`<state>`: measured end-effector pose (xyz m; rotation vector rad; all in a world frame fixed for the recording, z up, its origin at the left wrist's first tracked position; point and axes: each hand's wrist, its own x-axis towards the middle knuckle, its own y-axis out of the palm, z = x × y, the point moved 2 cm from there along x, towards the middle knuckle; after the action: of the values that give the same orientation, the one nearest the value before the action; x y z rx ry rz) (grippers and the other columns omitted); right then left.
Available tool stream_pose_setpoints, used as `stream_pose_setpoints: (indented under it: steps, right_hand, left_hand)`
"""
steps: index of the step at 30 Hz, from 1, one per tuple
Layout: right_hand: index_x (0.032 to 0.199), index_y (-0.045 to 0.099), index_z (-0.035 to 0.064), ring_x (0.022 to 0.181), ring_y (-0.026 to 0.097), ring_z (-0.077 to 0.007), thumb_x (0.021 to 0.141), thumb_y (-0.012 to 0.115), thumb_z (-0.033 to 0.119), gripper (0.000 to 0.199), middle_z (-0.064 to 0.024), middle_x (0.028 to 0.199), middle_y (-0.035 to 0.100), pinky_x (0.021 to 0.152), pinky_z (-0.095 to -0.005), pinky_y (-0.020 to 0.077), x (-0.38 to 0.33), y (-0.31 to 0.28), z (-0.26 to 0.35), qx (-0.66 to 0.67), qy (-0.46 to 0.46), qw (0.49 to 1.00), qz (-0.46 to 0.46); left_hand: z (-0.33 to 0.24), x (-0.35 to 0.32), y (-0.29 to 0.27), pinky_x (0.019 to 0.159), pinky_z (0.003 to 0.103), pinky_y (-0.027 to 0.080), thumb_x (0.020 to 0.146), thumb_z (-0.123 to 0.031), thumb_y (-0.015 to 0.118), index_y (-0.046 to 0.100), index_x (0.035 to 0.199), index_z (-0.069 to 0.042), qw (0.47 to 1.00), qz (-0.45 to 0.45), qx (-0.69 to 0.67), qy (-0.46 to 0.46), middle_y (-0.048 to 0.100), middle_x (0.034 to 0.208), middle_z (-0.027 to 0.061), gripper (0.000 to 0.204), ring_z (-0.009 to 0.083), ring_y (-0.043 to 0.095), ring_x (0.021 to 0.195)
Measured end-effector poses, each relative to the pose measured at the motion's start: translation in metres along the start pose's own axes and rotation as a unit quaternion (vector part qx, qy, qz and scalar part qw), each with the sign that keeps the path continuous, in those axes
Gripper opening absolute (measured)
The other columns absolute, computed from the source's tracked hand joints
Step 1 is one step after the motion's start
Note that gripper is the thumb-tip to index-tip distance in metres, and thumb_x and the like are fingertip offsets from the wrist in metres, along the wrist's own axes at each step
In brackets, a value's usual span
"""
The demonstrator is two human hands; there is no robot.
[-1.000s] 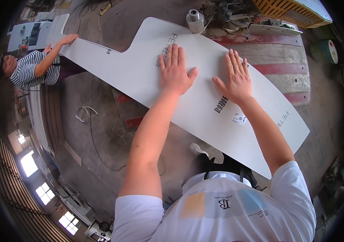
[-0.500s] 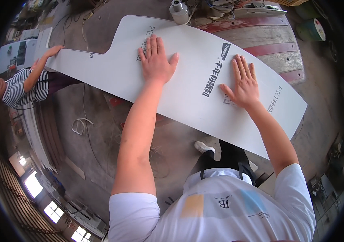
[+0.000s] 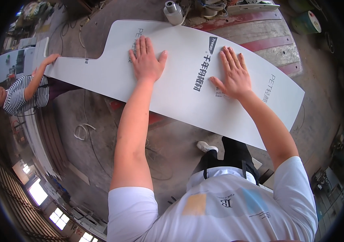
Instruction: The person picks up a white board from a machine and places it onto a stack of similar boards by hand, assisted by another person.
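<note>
A large white board (image 3: 176, 92) with dark printed lettering stretches across the view, wide at the right, narrowing to a notched strip at the left. My left hand (image 3: 145, 62) lies palm down on its middle, fingers spread and pointing away from me. To the right, my right hand (image 3: 234, 76) is likewise flat on the board, thumb out to the left. Neither hand grips anything. At the far left end, a person in a striped shirt (image 3: 26, 86) has a hand (image 3: 51, 59) on the narrow strip.
A grey metal cylinder (image 3: 174, 16) stands at the board's far edge. Beyond it is a worktop with red strips (image 3: 261, 44) and cables. A green drum (image 3: 307, 22) stands at the far right. White cord (image 3: 84, 131) and a dark cable lie on the floor at left.
The board and both my hands on it appear slightly farther left, and the view has turned a little. Both hands keep their flat pose. The other person's hand stays on the strip.
</note>
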<state>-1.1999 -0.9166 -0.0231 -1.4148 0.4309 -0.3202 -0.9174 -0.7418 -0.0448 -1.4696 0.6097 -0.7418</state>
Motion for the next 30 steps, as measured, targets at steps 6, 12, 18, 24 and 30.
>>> stream_pose_setpoints:
  steps: [6,12,18,24,30]
  right_hand:
    - [0.168,0.024,0.0021,0.165,0.012,-0.0231,0.101,0.045,0.068,0.096,-0.0105,0.177,0.02,0.135,-0.0463,0.0056,0.001,0.0,0.0,0.001,-0.004,1.0,-0.001]
    - [0.168,0.023,0.0011,0.165,0.012,-0.0234,0.101,0.044,0.069,0.097,-0.0102,0.177,0.02,0.135,-0.0463,0.0056,0.004,0.005,0.0,-0.016,-0.01,1.0,-0.011]
    - [0.168,0.022,0.0021,0.165,0.011,-0.0228,0.101,0.043,0.07,0.098,-0.01,0.177,0.02,0.135,-0.0461,0.0045,0.005,0.011,-0.004,-0.03,-0.01,0.999,-0.009]
    - [0.168,0.024,0.0022,0.165,0.013,-0.0256,0.102,0.045,0.068,0.096,-0.0122,0.177,0.021,0.134,-0.0462,0.0058,0.005,0.01,0.0,-0.008,-0.013,0.999,-0.03]
    - [0.168,0.025,0.0025,0.165,0.012,-0.0243,0.101,0.041,0.07,0.096,-0.0118,0.177,0.022,0.134,-0.047,0.0056,0.003,0.02,-0.005,-0.007,-0.021,0.999,-0.042]
  left_hand:
    - [-0.002,0.001,0.001,0.131,0.056,0.008,0.104,-0.06,0.049,0.025,0.167,-0.002,1.0,0.011,-0.011,-0.001,0.022,0.176,0.0151,0.089,0.0283,0.016,0.164]
    - [0.0,0.0,0.003,0.132,0.055,0.008,0.104,-0.061,0.047,0.024,0.167,-0.002,1.0,0.013,-0.011,-0.011,0.022,0.176,0.0145,0.09,0.0275,0.014,0.165]
    - [-0.004,0.002,0.01,0.132,0.055,0.008,0.103,-0.061,0.048,0.025,0.167,-0.004,1.0,0.001,-0.013,-0.013,0.022,0.177,0.0125,0.089,0.0262,0.014,0.165]
    - [-0.001,0.005,0.008,0.132,0.053,0.012,0.103,-0.057,0.052,0.036,0.163,-0.004,0.999,-0.026,-0.022,-0.016,0.03,0.174,0.0118,0.082,0.0262,0.021,0.163]
    - [-0.053,-0.047,0.011,0.131,0.055,0.015,0.102,-0.048,0.055,0.043,0.158,-0.003,0.997,-0.025,-0.073,-0.001,0.035,0.171,0.0125,0.073,0.0282,0.025,0.161]
